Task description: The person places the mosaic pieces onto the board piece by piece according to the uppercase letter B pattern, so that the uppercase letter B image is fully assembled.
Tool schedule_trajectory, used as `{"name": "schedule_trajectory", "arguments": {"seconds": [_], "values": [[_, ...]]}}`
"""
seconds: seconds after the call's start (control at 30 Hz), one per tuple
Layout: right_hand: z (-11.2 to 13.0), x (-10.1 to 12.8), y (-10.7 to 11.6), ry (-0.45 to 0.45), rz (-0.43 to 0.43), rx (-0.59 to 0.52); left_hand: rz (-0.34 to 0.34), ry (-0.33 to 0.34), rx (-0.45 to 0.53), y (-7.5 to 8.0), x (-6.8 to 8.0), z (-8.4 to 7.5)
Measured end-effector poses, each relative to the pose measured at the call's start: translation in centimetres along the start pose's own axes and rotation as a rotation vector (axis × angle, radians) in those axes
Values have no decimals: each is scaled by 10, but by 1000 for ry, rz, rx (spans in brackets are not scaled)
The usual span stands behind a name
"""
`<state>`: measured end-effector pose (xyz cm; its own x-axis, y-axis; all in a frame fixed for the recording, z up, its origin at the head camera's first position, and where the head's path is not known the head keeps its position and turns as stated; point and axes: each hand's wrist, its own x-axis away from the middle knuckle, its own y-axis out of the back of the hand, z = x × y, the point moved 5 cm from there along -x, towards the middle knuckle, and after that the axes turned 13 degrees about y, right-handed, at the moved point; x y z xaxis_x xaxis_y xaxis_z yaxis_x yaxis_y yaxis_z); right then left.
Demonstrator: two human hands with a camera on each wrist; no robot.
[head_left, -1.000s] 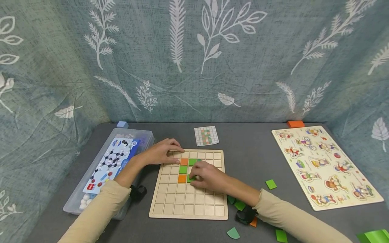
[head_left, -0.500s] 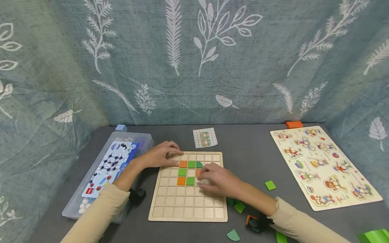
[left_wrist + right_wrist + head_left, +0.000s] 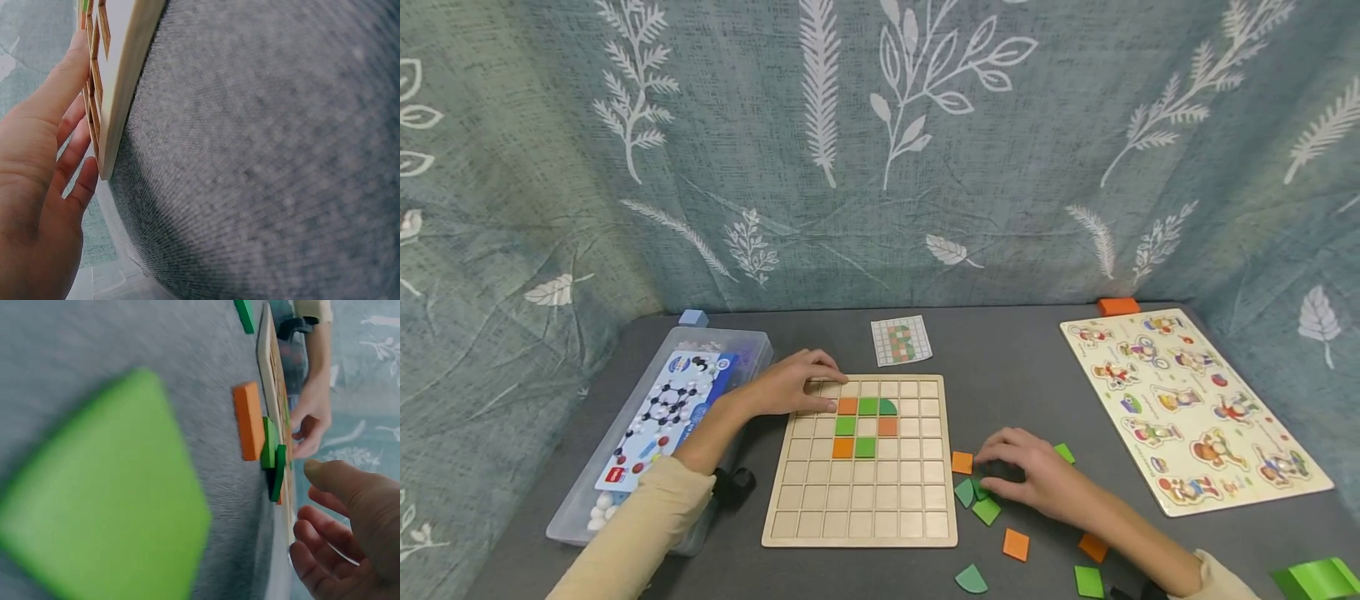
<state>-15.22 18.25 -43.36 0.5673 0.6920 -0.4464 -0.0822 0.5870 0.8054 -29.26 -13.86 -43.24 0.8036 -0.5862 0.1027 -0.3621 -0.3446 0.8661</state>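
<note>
My left hand (image 3: 793,383) rests at the upper left corner of a wooden grid board (image 3: 850,504), thumb on its face and fingers along the far edge. Set into the grid are several orange and green square tiles, among them a green one (image 3: 865,447), plus a dark green quarter-circle tile (image 3: 887,407). To the board's right, my right hand (image 3: 1030,468) hovers over loose tiles, holding nothing. Its fingertips are close to an orange square tile (image 3: 962,462); quarter-circle tiles (image 3: 965,493) and a green square (image 3: 987,510) lie just below. A green tile (image 3: 112,500) looms large in the right wrist view.
A small printed pattern card (image 3: 902,340) lies behind the board. On the left stands a clear plastic box (image 3: 568,521) with a molecule-model leaflet on it. A picture puzzle board (image 3: 1195,408) is at right, a green block (image 3: 1317,579) at lower right. More loose tiles (image 3: 1016,544) lie in front.
My right hand has let go of a green square tile in the grid and moved right, off the board, to the loose tiles. My left hand has stayed on the board's corner.
</note>
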Motion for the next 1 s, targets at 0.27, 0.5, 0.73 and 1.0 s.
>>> {"name": "schedule_trajectory", "arguments": {"seconds": [0.27,0.5,0.73,1.0], "values": [[8,12,-4,83,-17,5,1,12,-5,0,0,0],[9,8,-9,104,-36,36,4,17,-4,-1,-1,1],[13,4,-11,60,-16,81,3,20,-13,-1,-1,1],[21,1,-10,30,31,177,3,17,-13,-1,0,0]]}}
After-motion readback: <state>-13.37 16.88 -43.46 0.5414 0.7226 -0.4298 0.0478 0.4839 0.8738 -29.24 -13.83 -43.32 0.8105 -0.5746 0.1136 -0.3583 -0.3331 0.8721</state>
